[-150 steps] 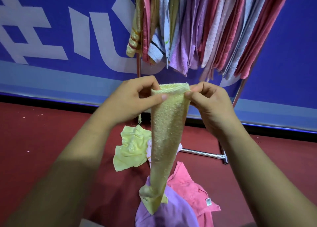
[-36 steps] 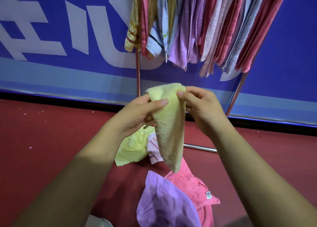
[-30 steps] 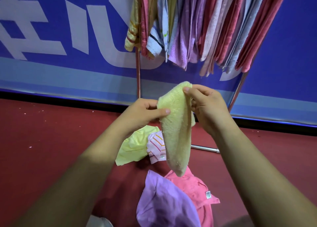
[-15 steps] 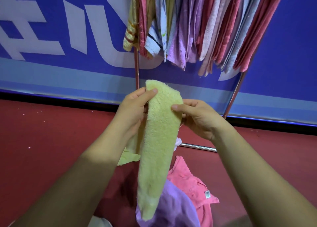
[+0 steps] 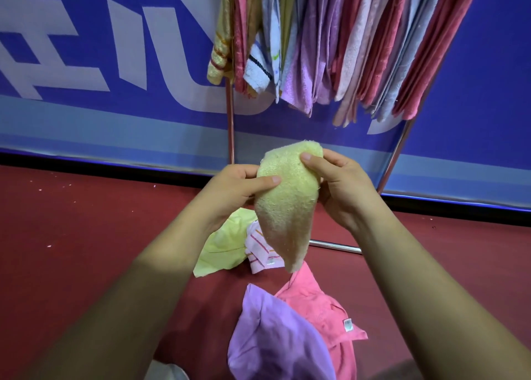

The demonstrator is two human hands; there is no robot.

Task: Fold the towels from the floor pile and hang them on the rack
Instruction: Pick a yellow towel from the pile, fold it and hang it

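A pale yellow terry towel (image 5: 284, 207), folded short, hangs in front of me between both hands. My left hand (image 5: 232, 190) pinches its left edge with the thumb across the front. My right hand (image 5: 339, 184) grips its top right, thumb on the front face. Below on the red floor lies the pile: a light green towel (image 5: 221, 250), a pink-striped white towel (image 5: 260, 250), a purple towel (image 5: 273, 339) and a pink towel (image 5: 321, 305). The metal rack (image 5: 230, 127) stands behind, with several hung towels (image 5: 330, 43) packed along its top.
A blue banner wall (image 5: 115, 63) with white letters runs behind the rack. The rack's right leg (image 5: 399, 150) slants down, and its base bar (image 5: 336, 246) lies on the red floor (image 5: 71, 236). A pale object (image 5: 169, 372) shows at the bottom edge.
Half a second ago the yellow towel hung long, down to the purple towel. It is now folded up to about half that length, with both hands holding its upper part.
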